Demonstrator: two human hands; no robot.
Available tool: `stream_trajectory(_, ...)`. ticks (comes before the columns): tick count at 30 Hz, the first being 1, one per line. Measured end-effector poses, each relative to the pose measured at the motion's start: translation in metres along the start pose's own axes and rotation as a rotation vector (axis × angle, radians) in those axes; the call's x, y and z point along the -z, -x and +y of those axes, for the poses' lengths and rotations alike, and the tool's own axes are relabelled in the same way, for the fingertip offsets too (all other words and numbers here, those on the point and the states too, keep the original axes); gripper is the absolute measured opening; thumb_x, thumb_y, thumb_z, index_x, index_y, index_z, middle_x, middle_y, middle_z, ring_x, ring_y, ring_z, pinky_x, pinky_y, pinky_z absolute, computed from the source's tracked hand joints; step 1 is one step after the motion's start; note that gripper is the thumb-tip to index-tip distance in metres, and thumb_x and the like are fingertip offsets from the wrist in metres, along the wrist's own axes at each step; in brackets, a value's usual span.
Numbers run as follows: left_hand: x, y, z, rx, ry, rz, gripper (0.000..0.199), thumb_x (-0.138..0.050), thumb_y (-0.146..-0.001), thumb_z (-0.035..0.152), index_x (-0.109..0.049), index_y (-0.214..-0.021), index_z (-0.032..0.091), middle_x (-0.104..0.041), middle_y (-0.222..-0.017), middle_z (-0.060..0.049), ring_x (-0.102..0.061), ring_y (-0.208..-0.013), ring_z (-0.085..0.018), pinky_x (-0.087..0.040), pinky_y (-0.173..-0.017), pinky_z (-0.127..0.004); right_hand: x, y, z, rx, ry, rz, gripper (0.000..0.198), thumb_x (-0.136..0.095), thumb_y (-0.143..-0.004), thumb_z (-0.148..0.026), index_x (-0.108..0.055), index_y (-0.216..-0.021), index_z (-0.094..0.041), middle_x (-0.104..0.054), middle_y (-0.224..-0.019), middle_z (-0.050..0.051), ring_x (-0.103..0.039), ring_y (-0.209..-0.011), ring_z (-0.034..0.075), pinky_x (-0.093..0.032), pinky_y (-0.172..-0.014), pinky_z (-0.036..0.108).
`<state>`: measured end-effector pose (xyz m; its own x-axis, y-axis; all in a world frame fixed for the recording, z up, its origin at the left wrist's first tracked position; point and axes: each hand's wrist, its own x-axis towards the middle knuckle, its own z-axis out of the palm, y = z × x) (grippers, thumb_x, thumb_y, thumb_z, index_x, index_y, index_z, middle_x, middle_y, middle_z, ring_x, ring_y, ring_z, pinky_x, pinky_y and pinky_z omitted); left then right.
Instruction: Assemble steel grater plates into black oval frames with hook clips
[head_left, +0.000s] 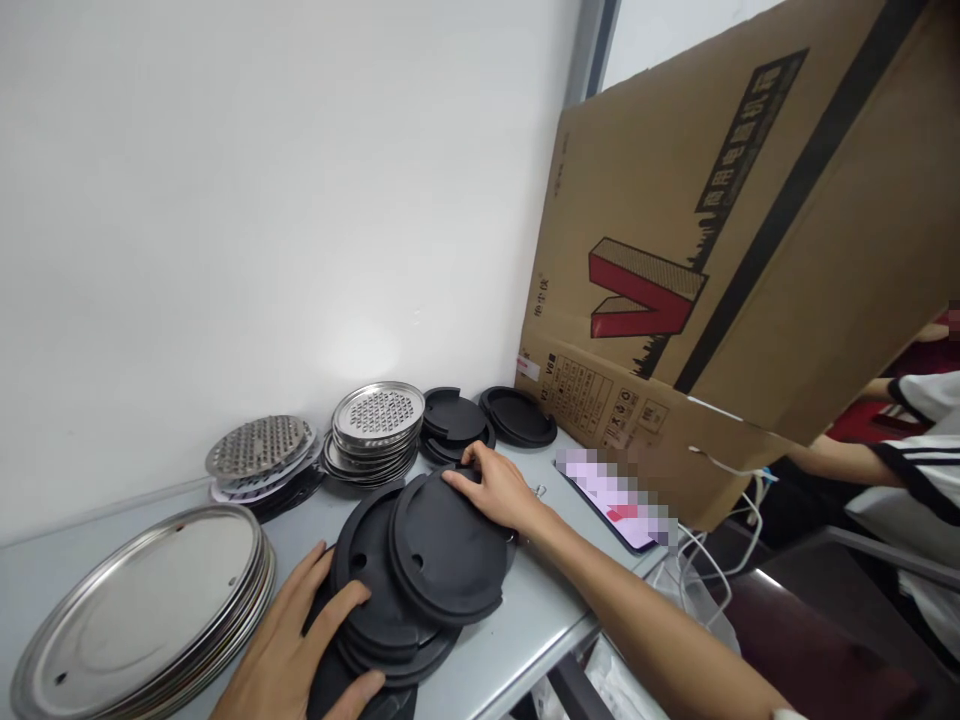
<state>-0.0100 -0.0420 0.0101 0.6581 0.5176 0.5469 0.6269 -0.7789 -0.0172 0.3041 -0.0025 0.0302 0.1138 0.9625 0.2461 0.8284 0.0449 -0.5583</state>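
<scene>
On a pale surface (517, 660) against a white wall, a stack of oval metal plates (150, 600) sits at far left; a pile topped by a perforated metal disc (262, 447) lies behind it. The person's left hand (289, 640) is spread wide, thumb and fingers well apart, its fingers along the left side of a pile of black discs (375, 595). Overlapping that pile on the right is the top black disc (454, 550), roughly round with a small hole and no clear long axis. It lies to the right of the left hand and nearer the right hand (502, 488), which appears to grip its far rim, thumb on top; the undersides of the fingers are hidden. Right of that hand lies a phone (611, 500), beside a large cardboard box (675, 250).
</scene>
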Motion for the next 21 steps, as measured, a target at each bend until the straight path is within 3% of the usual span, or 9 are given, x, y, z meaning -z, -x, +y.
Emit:
stream_trajectory(2,-0.001,0.006,-0.006,0.004,0.019,-0.001,0.045,-0.064,-0.083,0.040,-0.053,-0.124,0.026,-0.044,-0.148,-0.014,-0.055,-0.127,-0.036,-0.060,-0.088,-0.045,0.000,-0.008,-0.005,0.018,-0.064,-0.057,0.040,-0.056,-0.088,-0.059,-0.063,-0.095,-0.020,-0.070,-0.093,0.006,-0.062,-0.085,0.020,-0.040,-0.072,0.028)
stream_trajectory(6,0.000,0.020,-0.020,0.030,0.055,-0.013,0.042,-0.061,-0.084,0.040,-0.051,-0.122,0.024,-0.030,-0.157,-0.015,-0.049,-0.133,-0.037,-0.061,-0.084,-0.042,-0.011,-0.015,-0.011,0.029,-0.189,-0.213,0.044,-0.059,-0.086,-0.058,-0.070,-0.077,-0.017,-0.070,-0.072,0.003,-0.062,-0.067,0.017,-0.040,-0.058,0.024)
stream_trajectory(9,0.011,0.018,-0.021,0.028,0.036,-0.030,0.048,-0.061,-0.084,0.042,-0.048,-0.127,0.024,-0.026,-0.159,-0.015,-0.046,-0.135,-0.037,-0.059,-0.088,-0.046,-0.022,-0.011,-0.010,0.048,-0.272,-0.250,0.038,-0.059,-0.088,-0.051,-0.074,-0.091,-0.017,-0.073,-0.079,0.003,-0.064,-0.069,0.017,-0.043,-0.059,0.023)
stream_trajectory(11,0.023,0.006,-0.013,-0.003,-0.010,-0.037,0.055,-0.063,-0.083,0.043,-0.047,-0.131,0.022,-0.030,-0.158,-0.016,-0.047,-0.134,-0.037,-0.057,-0.091,-0.048,-0.028,-0.008,-0.008,0.080,-0.320,-0.252,0.033,-0.058,-0.090,-0.045,-0.074,-0.104,-0.019,-0.074,-0.088,0.003,-0.066,-0.075,0.017,-0.046,-0.067,0.024)
stream_trajectory(14,0.037,-0.025,0.009,-0.118,-0.039,-0.025,0.060,-0.067,-0.081,0.045,-0.051,-0.133,0.021,-0.047,-0.148,-0.015,-0.050,-0.131,-0.036,-0.049,-0.103,-0.051,-0.032,-0.004,-0.006,0.113,-0.363,-0.240,0.032,-0.055,-0.092,-0.040,-0.074,-0.106,-0.019,-0.075,-0.096,0.005,-0.067,-0.082,0.019,-0.047,-0.075,0.027)
stream_trajectory(17,0.038,-0.055,0.032,-0.268,0.053,-0.068,0.036,-0.068,-0.081,0.034,-0.063,-0.115,0.023,-0.069,-0.121,-0.007,-0.064,-0.113,-0.027,-0.038,-0.113,-0.048,-0.029,-0.003,-0.005,0.140,-0.380,-0.227,0.031,-0.054,-0.092,-0.039,-0.076,-0.101,-0.018,-0.076,-0.097,0.006,-0.067,-0.087,0.021,-0.046,-0.078,0.027)
stream_trajectory(21,0.028,-0.074,0.052,-0.299,0.232,-0.146,0.009,-0.068,-0.079,0.022,-0.066,-0.088,0.023,-0.074,-0.099,-0.001,-0.070,-0.093,-0.021,-0.039,-0.114,-0.043,-0.023,-0.003,-0.002,0.166,-0.395,-0.258,0.028,-0.060,-0.089,-0.040,-0.078,-0.094,-0.019,-0.076,-0.090,0.004,-0.066,-0.082,0.020,-0.045,-0.076,0.027)
